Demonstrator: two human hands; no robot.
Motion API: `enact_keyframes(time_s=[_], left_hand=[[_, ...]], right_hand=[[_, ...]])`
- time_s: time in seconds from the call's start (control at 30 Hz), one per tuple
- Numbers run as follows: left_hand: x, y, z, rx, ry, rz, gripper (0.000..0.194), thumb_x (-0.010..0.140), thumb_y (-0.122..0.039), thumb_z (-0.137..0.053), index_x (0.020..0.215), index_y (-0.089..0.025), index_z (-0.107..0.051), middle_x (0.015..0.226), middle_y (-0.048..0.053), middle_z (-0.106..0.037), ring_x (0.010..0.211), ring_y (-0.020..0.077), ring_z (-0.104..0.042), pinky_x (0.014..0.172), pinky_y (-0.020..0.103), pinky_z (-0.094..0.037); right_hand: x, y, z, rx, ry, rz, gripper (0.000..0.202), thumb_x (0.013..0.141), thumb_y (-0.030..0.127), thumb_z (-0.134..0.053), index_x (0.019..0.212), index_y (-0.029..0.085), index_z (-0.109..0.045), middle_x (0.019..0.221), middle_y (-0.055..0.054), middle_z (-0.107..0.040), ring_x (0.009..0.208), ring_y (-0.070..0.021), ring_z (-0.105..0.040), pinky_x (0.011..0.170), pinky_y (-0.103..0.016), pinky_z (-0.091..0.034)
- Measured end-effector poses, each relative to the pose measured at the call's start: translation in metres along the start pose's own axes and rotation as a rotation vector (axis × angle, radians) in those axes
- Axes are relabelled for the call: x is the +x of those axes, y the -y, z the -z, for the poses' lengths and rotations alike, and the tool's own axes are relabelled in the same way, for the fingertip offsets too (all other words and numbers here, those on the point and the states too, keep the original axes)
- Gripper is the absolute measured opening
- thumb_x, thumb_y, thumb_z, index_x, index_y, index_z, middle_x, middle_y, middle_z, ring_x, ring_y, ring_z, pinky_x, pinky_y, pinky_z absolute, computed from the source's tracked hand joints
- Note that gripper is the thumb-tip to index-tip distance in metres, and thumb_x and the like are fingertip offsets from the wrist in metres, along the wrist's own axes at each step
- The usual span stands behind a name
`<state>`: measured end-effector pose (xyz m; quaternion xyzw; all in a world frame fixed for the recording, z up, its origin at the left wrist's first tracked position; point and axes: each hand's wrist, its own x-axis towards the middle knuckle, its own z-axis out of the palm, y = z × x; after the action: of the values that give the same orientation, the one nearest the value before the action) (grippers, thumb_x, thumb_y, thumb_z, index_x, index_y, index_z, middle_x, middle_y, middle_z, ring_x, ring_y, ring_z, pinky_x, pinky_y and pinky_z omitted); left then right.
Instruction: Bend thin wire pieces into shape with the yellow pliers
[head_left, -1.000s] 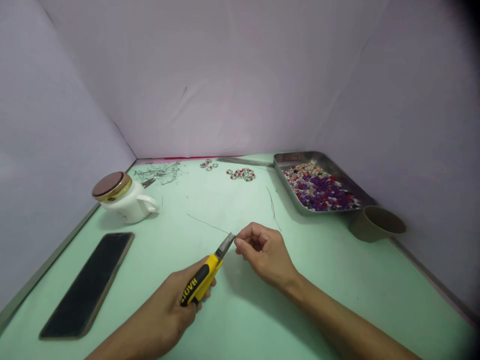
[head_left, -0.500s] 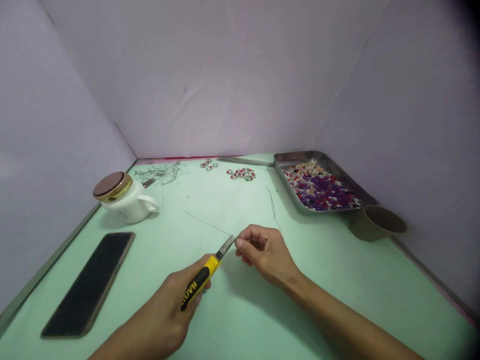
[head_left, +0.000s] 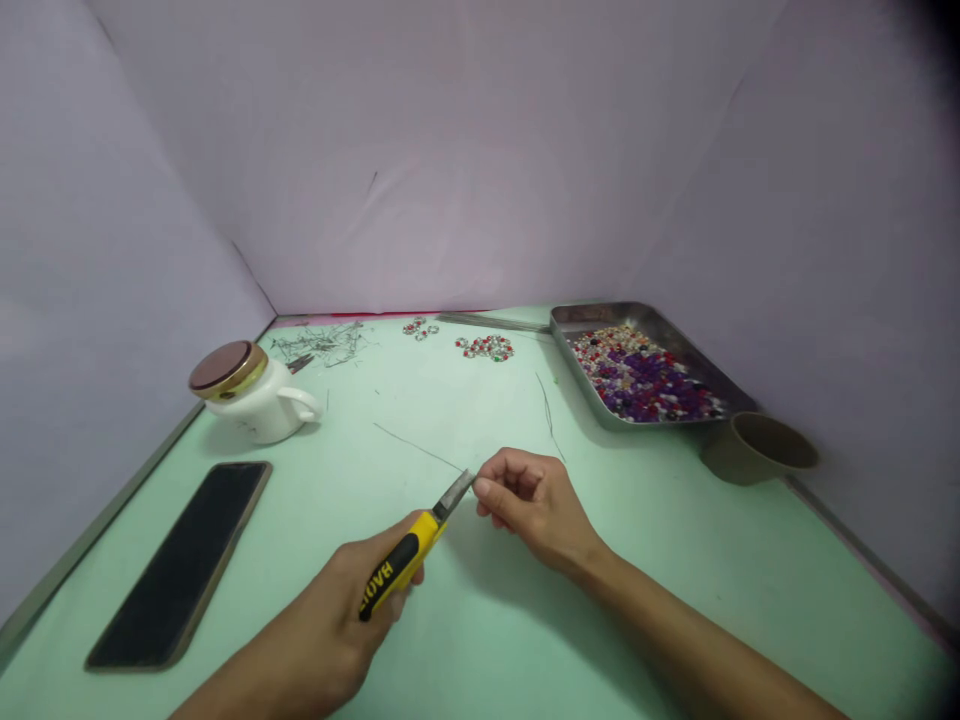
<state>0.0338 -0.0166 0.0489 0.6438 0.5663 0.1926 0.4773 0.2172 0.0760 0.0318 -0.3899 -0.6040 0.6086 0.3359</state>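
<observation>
My left hand [head_left: 360, 610] is wrapped round the yellow and black handles of a pair of pliers [head_left: 405, 562], whose metal jaws point up and right. A thin wire [head_left: 416, 446] runs from the jaw tips to the upper left, above the table. Just right of the tips is my right hand [head_left: 529, 505], thumb and forefinger pinched together at the wire's end. What lies between those fingertips is too small to make out clearly. Another pair of thin wires [head_left: 547, 410] lies on the table beyond my right hand.
A lidded white mug [head_left: 262, 405] and a phone [head_left: 180, 565] are on the left. Cut wire bits [head_left: 322, 345], beaded rings [head_left: 486, 347] and straight wires [head_left: 491, 322] lie at the back. A metal tray [head_left: 592, 405] of beads and a brown cup [head_left: 739, 455] stand right.
The whole view has shifted very slightly. The pliers have turned a little in my left hand, showing more of the yellow handle; both hands keep their grip.
</observation>
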Motion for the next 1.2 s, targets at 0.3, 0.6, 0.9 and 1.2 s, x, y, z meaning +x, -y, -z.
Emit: enact_keyframes(time_s=[0.3, 0.6, 0.9, 1.2], left_hand=[[0.002, 0.002, 0.004, -0.182, 0.109, -0.001, 0.01, 0.079, -0.023, -0.044, 0.086, -0.019, -0.048, 0.067, -0.003, -0.048, 0.056, 0.0107, -0.043, 0.053, 0.021, -0.036], [0.004, 0.024, -0.015, 0.593, -0.223, 0.045, 0.082, 0.061, 0.006, -0.031, 0.136, -0.023, -0.016, 0.108, 0.011, -0.046, 0.094, 0.0257, -0.049, 0.077, 0.035, -0.041], [0.002, -0.014, 0.006, -0.157, 0.04, 0.075, 0.008, 0.076, -0.019, -0.046, 0.083, -0.017, -0.05, 0.065, -0.003, -0.049, 0.057, 0.0102, -0.043, 0.054, 0.02, -0.037], [0.003, 0.001, 0.008, -0.263, 0.124, 0.052, 0.007, 0.075, -0.02, -0.047, 0.082, -0.017, -0.05, 0.064, -0.003, -0.051, 0.053, 0.0099, -0.045, 0.051, 0.02, -0.038]], right_hand=[[0.002, 0.007, 0.001, 0.054, 0.036, -0.115, 0.015, 0.067, 0.026, -0.058, 0.06, 0.015, -0.05, 0.048, 0.001, -0.055, 0.039, -0.0057, -0.043, 0.04, -0.018, -0.035], [0.005, -0.005, -0.005, -0.153, -0.07, -0.131, 0.01, 0.067, 0.018, -0.053, 0.058, 0.015, -0.052, 0.05, 0.002, -0.054, 0.043, -0.0065, -0.041, 0.041, -0.018, -0.031], [0.006, -0.006, 0.0, 0.133, 0.034, -0.124, 0.018, 0.066, 0.031, -0.061, 0.062, 0.015, -0.053, 0.052, 0.001, -0.056, 0.042, -0.006, -0.044, 0.043, -0.019, -0.034], [0.006, -0.001, 0.003, 0.092, 0.045, -0.154, 0.02, 0.064, 0.031, -0.063, 0.059, 0.015, -0.053, 0.05, 0.002, -0.056, 0.041, -0.0058, -0.042, 0.042, -0.019, -0.034]])
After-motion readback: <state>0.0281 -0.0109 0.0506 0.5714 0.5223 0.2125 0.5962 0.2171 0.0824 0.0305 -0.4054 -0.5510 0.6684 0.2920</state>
